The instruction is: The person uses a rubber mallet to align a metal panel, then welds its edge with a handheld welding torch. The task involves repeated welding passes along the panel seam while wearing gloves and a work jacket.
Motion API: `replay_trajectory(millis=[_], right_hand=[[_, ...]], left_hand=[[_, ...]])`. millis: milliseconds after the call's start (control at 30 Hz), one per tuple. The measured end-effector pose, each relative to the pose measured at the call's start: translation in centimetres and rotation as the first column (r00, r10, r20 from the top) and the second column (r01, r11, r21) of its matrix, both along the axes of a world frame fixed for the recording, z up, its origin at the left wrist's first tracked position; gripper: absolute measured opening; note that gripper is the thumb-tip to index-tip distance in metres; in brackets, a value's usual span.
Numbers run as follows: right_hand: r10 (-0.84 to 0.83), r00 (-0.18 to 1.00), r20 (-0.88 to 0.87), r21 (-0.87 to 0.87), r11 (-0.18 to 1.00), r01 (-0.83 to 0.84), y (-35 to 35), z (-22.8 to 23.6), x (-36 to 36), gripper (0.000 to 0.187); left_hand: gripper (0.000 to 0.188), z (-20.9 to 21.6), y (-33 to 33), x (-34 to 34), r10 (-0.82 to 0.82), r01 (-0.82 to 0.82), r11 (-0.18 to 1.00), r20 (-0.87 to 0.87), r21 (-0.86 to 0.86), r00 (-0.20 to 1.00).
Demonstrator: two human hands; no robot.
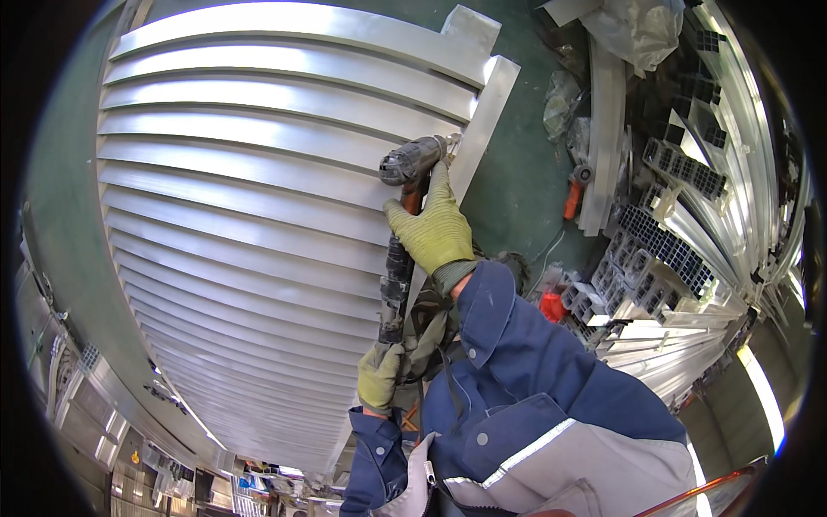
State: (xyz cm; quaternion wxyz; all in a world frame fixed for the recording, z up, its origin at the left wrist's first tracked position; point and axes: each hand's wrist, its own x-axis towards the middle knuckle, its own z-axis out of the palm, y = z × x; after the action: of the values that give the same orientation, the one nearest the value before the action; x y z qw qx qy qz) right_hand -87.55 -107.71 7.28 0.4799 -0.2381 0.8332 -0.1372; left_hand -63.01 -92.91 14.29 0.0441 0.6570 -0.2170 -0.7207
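Observation:
A black power drill with an orange section lies over the right end of a large silver slatted metal panel. Its head points right, with the tip against or close to the panel's side rail; exact contact cannot be made out. My right hand, in a yellow-green ribbed glove, is closed around the drill just below the head, a finger stretched along it toward the tip. Lower down, my left hand, gloved alike, is closed at the tool's bottom end, its fingers partly hidden.
An orange-handled power tool with a cord lies on the green floor to the right. Beyond it are a long metal profile, plastic wrapping and stacked square tubes. A metal block sits by the panel's far corner.

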Motion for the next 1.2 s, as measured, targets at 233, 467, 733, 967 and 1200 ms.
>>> replay_trajectory(millis=[233,467,733,967,1200], right_hand=[[-0.012,1.000,-0.002,-0.017,1.000,0.012,0.3,-0.4,0.1,0.114],[-0.011,0.999,0.032,-0.001,1.000,0.011,-0.1,0.6,-0.3,0.115],[-0.005,1.000,0.010,-0.015,1.000,0.005,0.3,0.4,-0.3,0.116],[-0.015,1.000,0.016,-0.038,0.999,0.016,0.3,-0.1,-0.6,0.116],[-0.016,1.000,0.022,-0.082,0.996,0.018,0.5,-0.6,-0.6,0.115]], left_hand=[[0.043,-0.2,0.0,0.1,-0.034,0.034,0.999,0.005,-0.018,0.999],[0.044,-0.2,-0.1,0.1,-0.014,0.013,1.000,-0.024,-0.019,1.000],[0.046,-0.1,-0.2,0.2,0.013,-0.012,1.000,-0.050,0.021,0.999],[0.046,0.1,-0.5,0.1,-0.003,0.003,1.000,-0.036,0.025,0.999],[0.041,0.2,-0.5,0.0,0.021,-0.019,0.998,-0.038,0.052,0.999]])
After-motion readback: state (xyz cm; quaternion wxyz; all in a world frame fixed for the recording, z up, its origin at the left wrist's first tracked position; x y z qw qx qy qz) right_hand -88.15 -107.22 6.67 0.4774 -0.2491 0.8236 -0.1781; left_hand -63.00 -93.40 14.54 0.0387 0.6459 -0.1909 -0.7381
